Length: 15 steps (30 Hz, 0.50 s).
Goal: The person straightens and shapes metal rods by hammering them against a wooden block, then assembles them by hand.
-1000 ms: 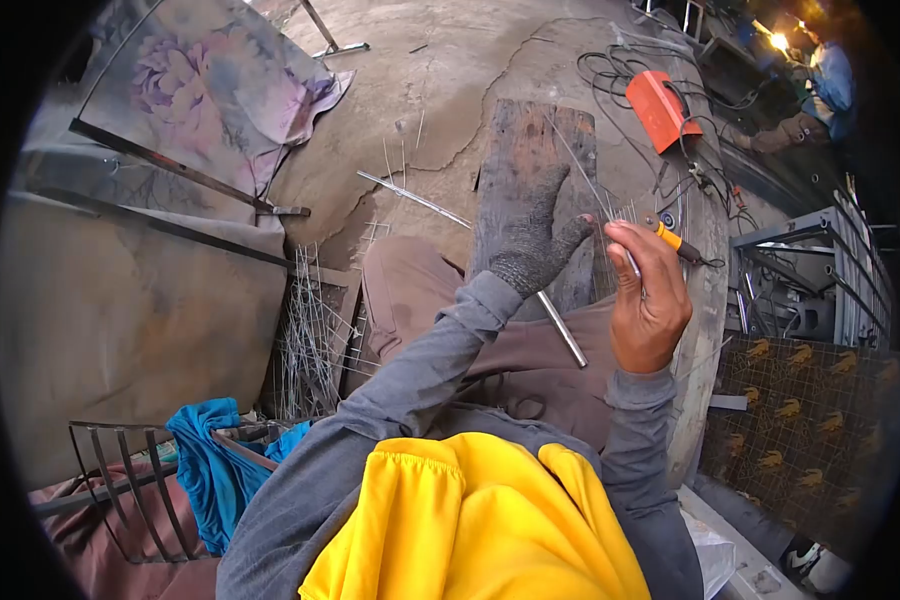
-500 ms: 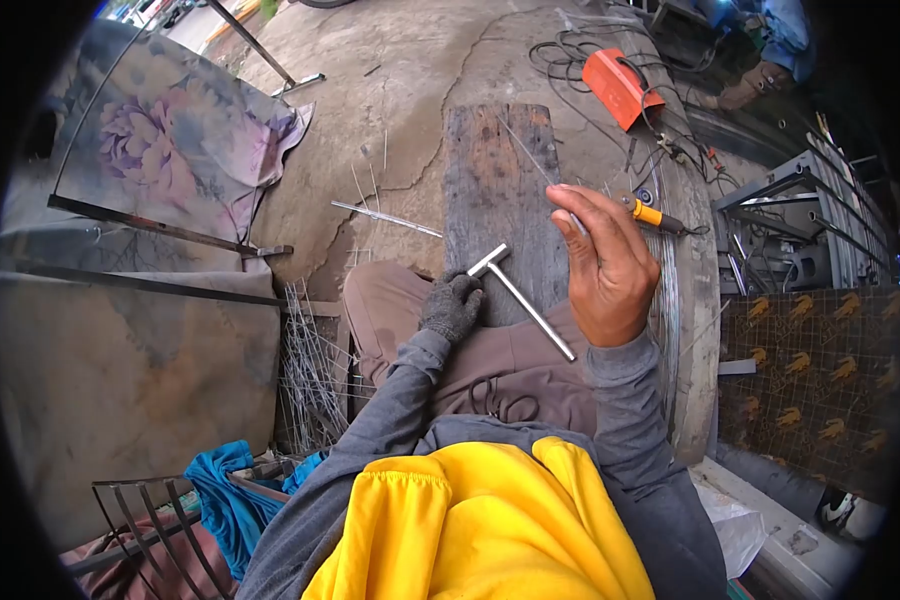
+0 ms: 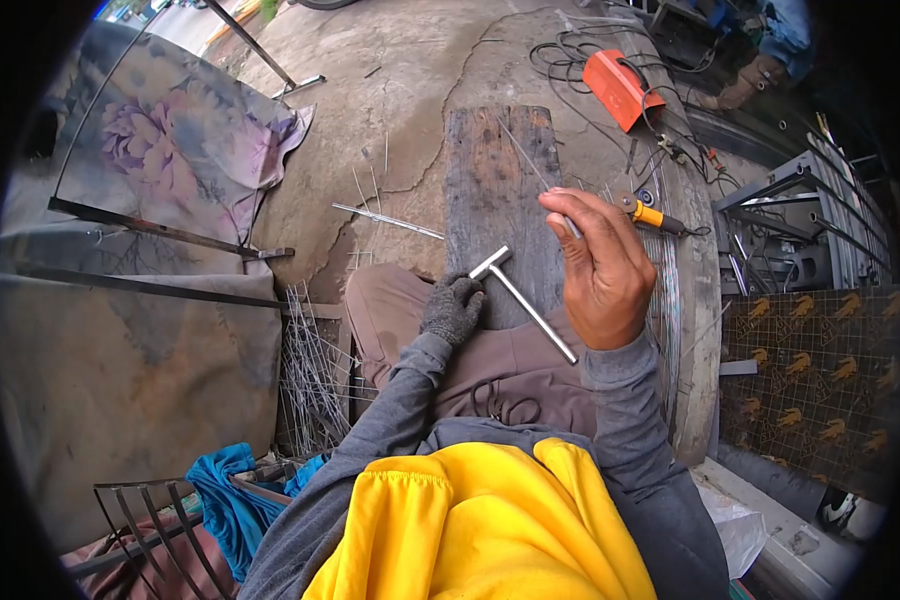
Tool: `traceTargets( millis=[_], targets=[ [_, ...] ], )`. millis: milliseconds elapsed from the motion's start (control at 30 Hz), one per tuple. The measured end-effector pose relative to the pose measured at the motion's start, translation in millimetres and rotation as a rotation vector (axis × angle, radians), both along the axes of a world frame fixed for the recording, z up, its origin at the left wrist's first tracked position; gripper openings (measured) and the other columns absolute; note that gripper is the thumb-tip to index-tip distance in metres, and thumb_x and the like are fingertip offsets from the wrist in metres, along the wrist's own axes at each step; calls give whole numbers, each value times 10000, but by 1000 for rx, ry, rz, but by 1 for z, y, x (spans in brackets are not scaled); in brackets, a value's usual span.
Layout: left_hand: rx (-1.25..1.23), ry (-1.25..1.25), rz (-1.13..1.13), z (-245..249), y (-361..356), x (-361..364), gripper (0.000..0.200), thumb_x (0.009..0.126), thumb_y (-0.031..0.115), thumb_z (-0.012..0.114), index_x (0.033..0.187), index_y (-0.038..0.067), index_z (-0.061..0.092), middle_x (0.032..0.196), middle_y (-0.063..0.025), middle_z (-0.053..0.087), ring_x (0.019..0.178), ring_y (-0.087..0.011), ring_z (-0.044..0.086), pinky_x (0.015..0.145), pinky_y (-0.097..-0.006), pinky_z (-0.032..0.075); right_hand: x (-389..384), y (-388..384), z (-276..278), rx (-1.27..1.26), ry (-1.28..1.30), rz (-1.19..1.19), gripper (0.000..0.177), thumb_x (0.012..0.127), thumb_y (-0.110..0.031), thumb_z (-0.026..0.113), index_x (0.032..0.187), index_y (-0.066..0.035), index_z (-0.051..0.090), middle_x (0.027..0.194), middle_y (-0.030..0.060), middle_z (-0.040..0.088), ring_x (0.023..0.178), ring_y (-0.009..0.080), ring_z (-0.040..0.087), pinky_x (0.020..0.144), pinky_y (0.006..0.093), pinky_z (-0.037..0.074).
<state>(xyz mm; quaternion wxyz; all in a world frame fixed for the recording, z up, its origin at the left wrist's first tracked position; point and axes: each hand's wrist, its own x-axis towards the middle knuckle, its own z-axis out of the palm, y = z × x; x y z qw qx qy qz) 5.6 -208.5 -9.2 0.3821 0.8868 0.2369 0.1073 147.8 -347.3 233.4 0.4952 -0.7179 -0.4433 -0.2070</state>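
My left hand (image 3: 454,310), in a dark grey glove, is closed round one end of the crossbar of a silver T-shaped metal tool (image 3: 532,305). The tool's long stem slants down to the right over my lap. My bare right hand (image 3: 606,265) is raised right of the wooden plank (image 3: 500,190), its thumb and fingers pinching a thin metal rod (image 3: 523,154). The rod's far end points up and left over the plank's upper part.
A yellow-and-black tool (image 3: 657,217) lies right of my right hand. An orange box (image 3: 620,88) with cables stands beyond. Thin rods (image 3: 315,370) are heaped at left, beside a floral cloth (image 3: 160,140). Another person's leg and shoe (image 3: 755,82) show at upper right.
My right hand has shifted slightly left with the rod in it. My left hand and the T-shaped tool look nearly unmoved. The other person's blue clothing has shifted at upper right.
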Motion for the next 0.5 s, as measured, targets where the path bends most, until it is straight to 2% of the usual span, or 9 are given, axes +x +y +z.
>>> traceTargets(
  millis=[267, 500],
  targets=[
    [-2, -1, 1, -1, 0, 0, 205, 857, 220, 664, 996, 69, 674, 1098, -162, 614, 1079, -365, 569, 946, -439, 458, 0, -2, 1, -20, -27, -6, 152, 825, -101, 725, 968, -59, 694, 921, 81, 696, 811, 249, 670, 683, 333, 530],
    [-8, 33, 3, 4, 0, 0, 211, 857, 223, 658, 1005, 75, 683, 1130, -162, 616, 1096, -359, 565, 970, -433, 447, 4, -5, 8, -27, -17, -30, 148, 833, -108, 723, 968, -54, 694, 917, 86, 698, 809, 248, 674, 690, 334, 534]
  ],
)
